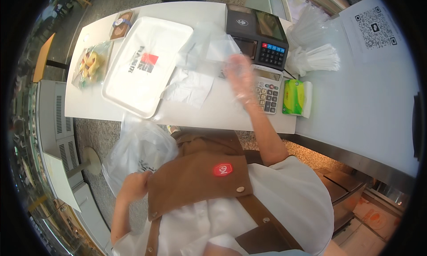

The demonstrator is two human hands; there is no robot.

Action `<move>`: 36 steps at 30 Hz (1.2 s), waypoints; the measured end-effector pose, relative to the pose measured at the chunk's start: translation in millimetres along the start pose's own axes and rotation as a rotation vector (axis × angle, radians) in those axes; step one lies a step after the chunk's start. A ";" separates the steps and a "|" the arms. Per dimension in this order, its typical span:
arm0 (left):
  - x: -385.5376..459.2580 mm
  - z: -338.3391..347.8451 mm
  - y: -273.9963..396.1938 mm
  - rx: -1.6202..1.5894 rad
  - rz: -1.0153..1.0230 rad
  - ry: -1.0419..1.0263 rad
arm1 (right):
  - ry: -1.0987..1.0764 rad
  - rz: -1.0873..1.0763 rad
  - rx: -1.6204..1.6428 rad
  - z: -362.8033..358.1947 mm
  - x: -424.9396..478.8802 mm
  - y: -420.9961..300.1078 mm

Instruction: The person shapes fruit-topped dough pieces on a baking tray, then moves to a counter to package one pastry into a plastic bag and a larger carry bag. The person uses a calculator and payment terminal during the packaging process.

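Note:
My bare left hand is at my left side, its fingers closed on a translucent white plastic carrier bag that bears dark print. The bag hangs beside the table's front edge, and its contents are not clear. My right hand, in a thin clear plastic glove, is blurred over the table beside a grey desktop calculator. Close to its fingers lies a clear plastic sheet or bag; whether the hand grips it cannot be told. Crumpled white paper is next to a white serving tray bearing a printed logo.
Left of the tray lies a clear bag of yellow food pieces, with a small brown box behind. A dark electronic scale, bundled plastic bags and a green tissue pack stand right. A counter adjoins the table.

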State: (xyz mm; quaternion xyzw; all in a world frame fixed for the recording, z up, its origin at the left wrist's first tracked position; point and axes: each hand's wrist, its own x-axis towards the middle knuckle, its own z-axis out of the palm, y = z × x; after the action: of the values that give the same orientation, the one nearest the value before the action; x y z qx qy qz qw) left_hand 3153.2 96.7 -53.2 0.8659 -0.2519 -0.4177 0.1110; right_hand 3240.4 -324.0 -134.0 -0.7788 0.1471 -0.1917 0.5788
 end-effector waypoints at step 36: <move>22.3 -20.7 33.5 -0.190 -0.143 0.115 | 0.496 -0.352 -0.313 -71.1 27.9 68.9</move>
State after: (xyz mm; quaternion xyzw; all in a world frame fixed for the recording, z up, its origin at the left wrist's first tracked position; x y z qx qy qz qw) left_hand 3169.5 56.1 -41.6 0.8897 -0.1422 -0.3963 0.1765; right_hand 3231.2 -416.5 -178.2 -0.8014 0.1744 -0.4472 0.3570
